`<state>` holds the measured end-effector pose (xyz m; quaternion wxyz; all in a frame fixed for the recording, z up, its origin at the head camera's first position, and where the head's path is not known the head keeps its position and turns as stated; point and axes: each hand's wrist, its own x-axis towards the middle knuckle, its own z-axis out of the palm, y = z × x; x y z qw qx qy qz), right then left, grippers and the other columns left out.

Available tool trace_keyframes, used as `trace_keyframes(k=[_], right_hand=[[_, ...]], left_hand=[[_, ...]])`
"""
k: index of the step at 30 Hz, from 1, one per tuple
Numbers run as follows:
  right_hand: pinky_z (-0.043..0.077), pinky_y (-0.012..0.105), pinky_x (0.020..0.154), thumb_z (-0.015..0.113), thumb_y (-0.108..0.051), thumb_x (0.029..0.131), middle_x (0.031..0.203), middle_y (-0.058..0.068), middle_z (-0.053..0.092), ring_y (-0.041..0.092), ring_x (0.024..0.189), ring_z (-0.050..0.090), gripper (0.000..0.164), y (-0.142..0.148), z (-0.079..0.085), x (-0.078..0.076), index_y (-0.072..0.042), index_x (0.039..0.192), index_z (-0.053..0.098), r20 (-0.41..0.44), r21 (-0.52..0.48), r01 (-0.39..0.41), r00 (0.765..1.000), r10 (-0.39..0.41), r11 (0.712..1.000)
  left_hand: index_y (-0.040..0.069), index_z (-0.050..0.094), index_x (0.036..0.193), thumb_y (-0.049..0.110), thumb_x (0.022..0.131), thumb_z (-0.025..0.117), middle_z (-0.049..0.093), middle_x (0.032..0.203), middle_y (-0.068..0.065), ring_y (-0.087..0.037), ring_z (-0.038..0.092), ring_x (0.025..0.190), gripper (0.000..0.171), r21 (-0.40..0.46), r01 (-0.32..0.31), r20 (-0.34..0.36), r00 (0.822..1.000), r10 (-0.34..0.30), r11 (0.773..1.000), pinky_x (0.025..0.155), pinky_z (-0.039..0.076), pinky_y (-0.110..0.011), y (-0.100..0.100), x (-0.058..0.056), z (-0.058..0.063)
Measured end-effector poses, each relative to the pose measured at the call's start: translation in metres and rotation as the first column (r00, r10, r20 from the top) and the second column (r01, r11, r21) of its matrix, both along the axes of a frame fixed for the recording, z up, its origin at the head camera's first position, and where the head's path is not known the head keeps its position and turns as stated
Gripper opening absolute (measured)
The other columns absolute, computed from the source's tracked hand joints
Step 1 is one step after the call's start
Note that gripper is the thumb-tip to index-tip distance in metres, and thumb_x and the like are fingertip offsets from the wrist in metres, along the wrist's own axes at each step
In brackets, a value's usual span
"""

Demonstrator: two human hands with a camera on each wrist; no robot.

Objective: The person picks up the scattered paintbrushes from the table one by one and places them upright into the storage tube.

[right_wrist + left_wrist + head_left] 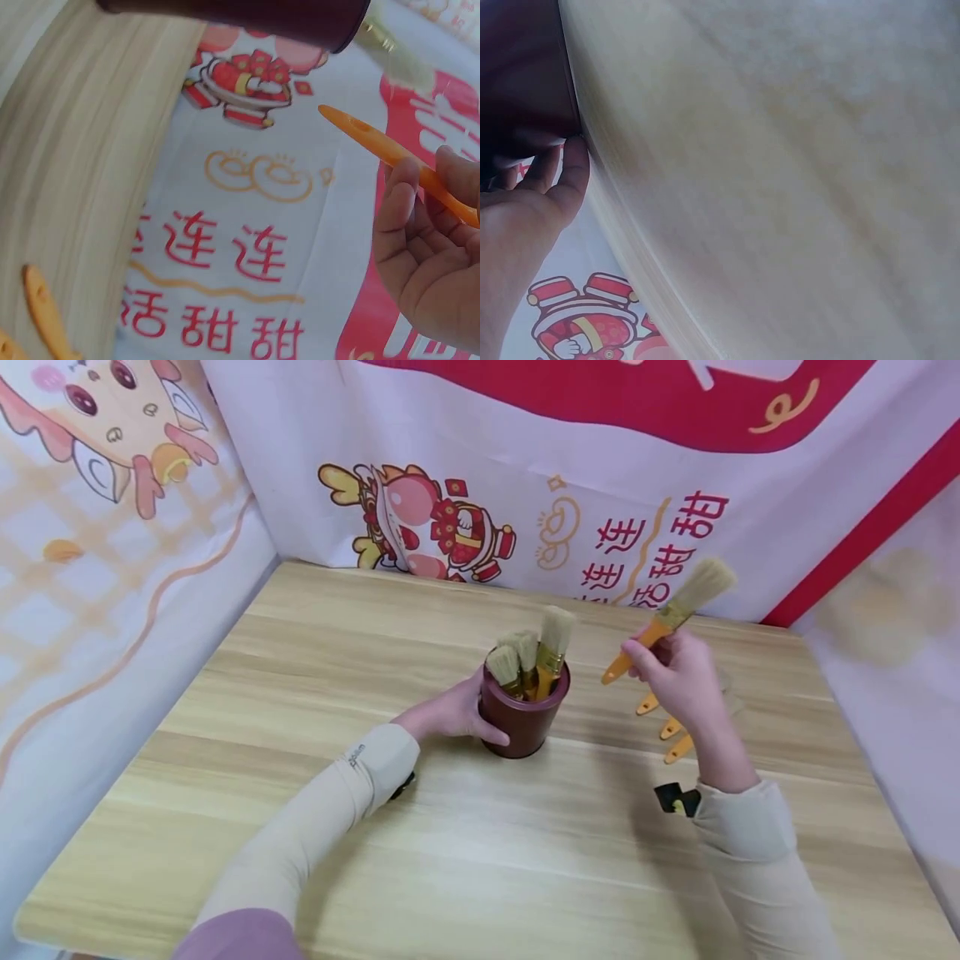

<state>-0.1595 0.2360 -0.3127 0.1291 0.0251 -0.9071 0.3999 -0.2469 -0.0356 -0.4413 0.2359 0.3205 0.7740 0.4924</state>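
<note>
On the table stands a dark red cylindrical container (521,727) with several paintbrushes (555,635) in it, bristles up. My left hand (453,708) holds it from the left side, thumb toward the front. The left wrist view has that hand's fingertips (575,154) against the container's lower edge. To the right, raised off the table, my right hand (682,672) pinches another paintbrush (690,597) by its orange handle. Its pale bristles point up and right, and the handle end points down toward the container. In the right wrist view the handle (367,136) sits between thumb and fingers.
More orange-handled brushes (678,749) lie on the wooden table (300,710) beneath my right hand, which partly hides them. A printed cloth wall (292,518) runs along the table's back edge, with another at the left (187,527) and one at the right.
</note>
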Motion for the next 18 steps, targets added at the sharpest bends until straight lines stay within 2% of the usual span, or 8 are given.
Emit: trace_keyframes(k=[7, 13, 18], right_hand=[[0.047, 0.012, 0.054, 0.061, -0.026, 0.094, 0.094, 0.015, 0.066, 0.003, 0.062, 0.058, 0.030, -0.015, 0.008, 0.004, 0.002, 0.106, 0.060, -0.043, -0.005, 0.110, 0.993, -0.110, 0.994], [0.048, 0.014, 0.055, 0.063, -0.028, 0.093, 0.090, 0.012, 0.065, 0.001, 0.062, 0.057, 0.032, -0.025, 0.016, 0.012, 0.000, 0.107, 0.060, -0.017, -0.013, 0.053, 0.998, -0.053, 0.999], [0.049, 0.012, 0.054, 0.066, -0.024, 0.091, 0.088, 0.016, 0.068, -0.005, 0.060, 0.057, 0.028, -0.042, 0.023, 0.025, 0.001, 0.103, 0.061, -0.076, -0.006, 0.032, 0.997, -0.032, 0.999]], left_hand=[[0.028, 0.006, 0.152, 0.023, 0.068, 0.088, 0.038, 0.150, 0.002, -0.016, 0.036, 0.139, 0.118, 0.030, 0.011, 0.007, 1.000, -0.012, 0.999, 0.119, 0.026, -0.040, -0.003, 0.000, 0.000], [0.030, 0.004, 0.152, 0.020, 0.068, 0.089, 0.037, 0.150, 0.003, -0.015, 0.036, 0.140, 0.119, 0.023, -0.004, 0.029, 1.000, 0.003, 1.000, 0.119, 0.026, -0.040, -0.006, 0.002, 0.002], [0.028, 0.007, 0.152, 0.018, 0.068, 0.088, 0.039, 0.149, 0.002, -0.015, 0.036, 0.139, 0.117, 0.036, 0.002, 0.032, 0.999, -0.003, 0.999, 0.119, 0.025, -0.039, -0.006, 0.004, 0.001]])
